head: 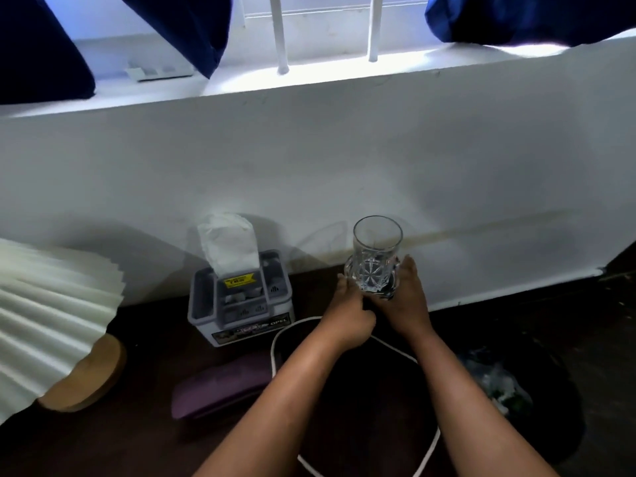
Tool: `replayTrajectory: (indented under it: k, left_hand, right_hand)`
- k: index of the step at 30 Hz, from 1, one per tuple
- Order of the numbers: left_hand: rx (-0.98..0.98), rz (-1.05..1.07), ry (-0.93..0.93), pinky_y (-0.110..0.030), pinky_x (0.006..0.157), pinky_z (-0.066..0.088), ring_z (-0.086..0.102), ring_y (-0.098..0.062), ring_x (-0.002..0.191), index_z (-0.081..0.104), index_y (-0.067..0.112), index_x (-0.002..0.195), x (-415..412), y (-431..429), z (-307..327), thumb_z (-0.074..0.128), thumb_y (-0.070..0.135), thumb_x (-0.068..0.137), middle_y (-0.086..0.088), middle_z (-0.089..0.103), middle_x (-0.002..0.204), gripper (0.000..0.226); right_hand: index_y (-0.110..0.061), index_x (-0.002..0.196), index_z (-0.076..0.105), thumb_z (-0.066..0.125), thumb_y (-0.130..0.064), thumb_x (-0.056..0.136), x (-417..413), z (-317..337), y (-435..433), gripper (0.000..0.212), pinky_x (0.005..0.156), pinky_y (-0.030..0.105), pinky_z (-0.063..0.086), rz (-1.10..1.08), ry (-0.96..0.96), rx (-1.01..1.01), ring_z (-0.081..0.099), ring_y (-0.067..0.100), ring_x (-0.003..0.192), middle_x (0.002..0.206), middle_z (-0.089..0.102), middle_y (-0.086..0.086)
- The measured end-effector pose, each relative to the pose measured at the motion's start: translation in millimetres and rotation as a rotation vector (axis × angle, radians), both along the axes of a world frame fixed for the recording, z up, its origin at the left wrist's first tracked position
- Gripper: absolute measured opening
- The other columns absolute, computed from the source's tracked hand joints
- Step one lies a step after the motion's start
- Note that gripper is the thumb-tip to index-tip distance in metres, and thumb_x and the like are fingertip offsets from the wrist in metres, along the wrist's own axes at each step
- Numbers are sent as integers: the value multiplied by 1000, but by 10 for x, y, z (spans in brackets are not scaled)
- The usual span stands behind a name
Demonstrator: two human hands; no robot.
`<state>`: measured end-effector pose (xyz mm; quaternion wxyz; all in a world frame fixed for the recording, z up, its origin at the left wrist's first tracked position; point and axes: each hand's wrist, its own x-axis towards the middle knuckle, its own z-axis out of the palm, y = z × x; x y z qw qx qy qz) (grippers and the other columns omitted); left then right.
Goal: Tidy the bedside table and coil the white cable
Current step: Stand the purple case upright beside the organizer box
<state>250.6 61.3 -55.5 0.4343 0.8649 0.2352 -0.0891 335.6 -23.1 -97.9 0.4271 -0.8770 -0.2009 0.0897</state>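
A clear cut-glass tumbler (375,259) stands upright near the wall at the back of the dark bedside table (148,359). My right hand (404,301) wraps its right side and base. On the glass's lower left, my left hand (347,313) touches it with curled fingers. A white cable (275,342) lies on the table in a wide loop that runs under both forearms and down to the lower edge of the view. Part of the loop is hidden by my arms.
A grey tissue box (241,304) with a white tissue sticking up stands left of the glass. A purple case (220,383) lies in front of it. A pleated white lampshade (51,315) on a wooden base (86,376) fills the left. A dark bin with clutter (499,383) sits at right.
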Motion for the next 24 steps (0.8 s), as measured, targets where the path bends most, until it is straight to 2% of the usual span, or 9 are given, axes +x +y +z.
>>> replayTrajectory:
  k: [4,6,8,11,14,16,19,21,24]
  left_hand:
    - [86,18,-24,-24,115,9,0,-24,146,5,8,147,-306,-34,101,46,22,92,-13,-11,157,70]
    - [137,60,-69,-25,114,11,3,-21,146,10,8,147,-532,-5,192,44,23,93,-9,-8,158,65]
    - [161,116,-141,-19,112,8,6,-18,146,18,9,146,-816,45,287,44,21,94,-7,0,159,59]
    - [200,232,-198,-12,106,9,16,-17,144,31,7,142,-1344,166,367,43,15,95,-9,19,156,50]
    - [294,322,-140,-23,112,18,26,-18,141,38,11,140,-1823,313,293,42,10,92,-7,30,153,48]
    - [330,338,-72,-31,113,27,30,-20,139,38,16,140,-2067,394,196,42,9,90,-4,32,152,51]
    - [405,274,17,-41,116,22,19,-20,143,26,19,144,-2262,467,7,47,11,89,-5,22,156,60]
    - [455,249,0,-42,116,21,14,-21,144,21,20,145,-2297,486,-91,48,13,89,-4,16,157,63]
    - [578,243,-29,-41,104,38,25,-26,136,23,24,144,-2288,487,-166,50,19,87,0,24,154,64]
  right_hand:
    - [1,146,4,81,-22,67,-165,-2,-30,112,115,29,7,-91,81,81,3,24,146,157,5,17]
    - [0,146,3,79,-15,68,-309,1,-35,110,115,28,5,-129,110,125,2,24,146,157,3,16]
    - [2,145,5,73,-7,73,-468,24,-44,100,116,28,3,-189,117,159,4,26,145,157,5,19]
    - [6,143,12,61,1,76,-752,126,-92,83,116,34,7,-338,55,192,12,36,143,152,16,27]
    - [5,136,36,55,7,73,-1067,291,-68,66,109,37,20,-384,-99,223,34,42,129,137,40,30]
    - [0,119,55,53,8,73,-1314,413,50,47,100,33,31,-183,-182,220,49,39,115,119,56,24]
    - [-8,103,65,54,1,78,-1703,524,249,29,95,26,37,337,-288,105,57,25,105,107,65,12]
    - [-8,109,65,56,0,77,-1906,469,324,34,99,22,34,624,-321,-39,56,24,111,114,65,10]
    - [-5,120,57,50,4,76,-2040,360,309,46,102,26,34,744,-353,-273,52,27,118,125,59,13]
